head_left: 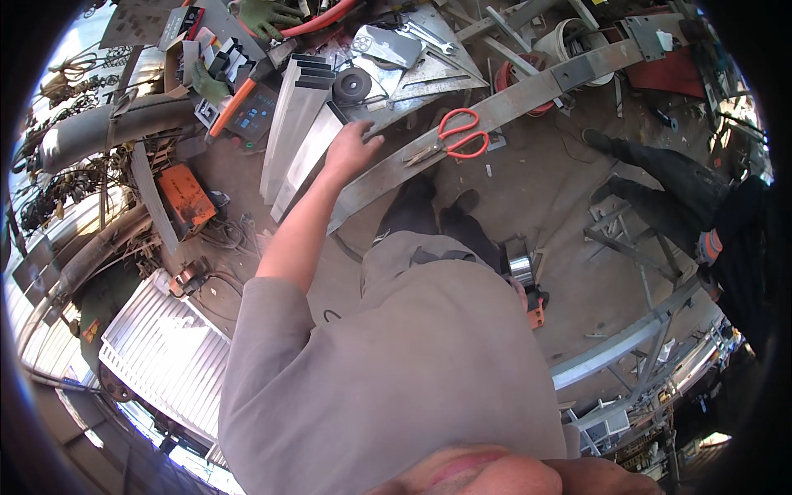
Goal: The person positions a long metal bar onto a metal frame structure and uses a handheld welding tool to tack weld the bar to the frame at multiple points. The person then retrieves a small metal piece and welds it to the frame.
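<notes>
My left hand (353, 153) reaches out over the metal beam (511, 111), beside the end of a pale rectangular metal tube (312, 157). Its fingers are apart and hold nothing; I cannot tell whether they touch the metal. To its right, red-handled scissors (462, 136) lie across the beam. Mostly hidden behind my shirt, my right hand (520, 293) is low at my right side. It appears to grip an orange-and-black power tool (536, 316) with a shiny round metal part (520, 264); the fingers barely show.
Beyond the tubes lie a black disc (352, 86), wrenches (429, 37) and a metal square (429, 78). Green gloves (268, 16) show at the upper left. An orange machine (186, 196) stands on the floor at left. Another person's legs (660, 177) and a metal frame (635, 239) are at right.
</notes>
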Motion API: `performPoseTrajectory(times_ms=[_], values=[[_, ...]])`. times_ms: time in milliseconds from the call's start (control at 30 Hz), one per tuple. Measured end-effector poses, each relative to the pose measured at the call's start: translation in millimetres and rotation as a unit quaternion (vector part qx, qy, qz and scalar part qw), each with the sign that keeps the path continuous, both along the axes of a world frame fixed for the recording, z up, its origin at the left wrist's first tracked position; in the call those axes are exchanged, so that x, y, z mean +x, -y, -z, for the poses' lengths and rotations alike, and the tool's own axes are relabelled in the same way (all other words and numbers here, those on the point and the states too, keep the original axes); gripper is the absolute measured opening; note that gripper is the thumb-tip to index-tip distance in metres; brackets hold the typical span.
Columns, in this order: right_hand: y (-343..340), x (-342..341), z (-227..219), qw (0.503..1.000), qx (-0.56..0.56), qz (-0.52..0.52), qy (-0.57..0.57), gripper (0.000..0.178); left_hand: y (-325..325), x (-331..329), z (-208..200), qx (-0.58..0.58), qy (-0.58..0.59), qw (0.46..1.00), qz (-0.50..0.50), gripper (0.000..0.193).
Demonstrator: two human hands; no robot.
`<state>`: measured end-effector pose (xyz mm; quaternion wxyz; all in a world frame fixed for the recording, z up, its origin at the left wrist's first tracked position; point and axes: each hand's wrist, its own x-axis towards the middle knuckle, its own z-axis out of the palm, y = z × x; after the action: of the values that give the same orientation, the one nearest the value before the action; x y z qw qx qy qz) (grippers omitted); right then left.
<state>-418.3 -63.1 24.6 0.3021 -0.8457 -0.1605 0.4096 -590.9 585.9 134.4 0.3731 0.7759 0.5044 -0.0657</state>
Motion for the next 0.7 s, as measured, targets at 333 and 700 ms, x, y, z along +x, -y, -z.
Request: performPoseTrajectory(times_ms=[333,700], values=[[-51,3,-54,0.974,-0.084,0.184,-0.1,0.046,-23,63,61,0.119,0.015,0.99,0.077,0.054],[-16,-49,-26,0.98,-0.073,0.166,-0.083,0.048,-23,146,111,0.184,-0.084,0.979,0.023,0.072]])
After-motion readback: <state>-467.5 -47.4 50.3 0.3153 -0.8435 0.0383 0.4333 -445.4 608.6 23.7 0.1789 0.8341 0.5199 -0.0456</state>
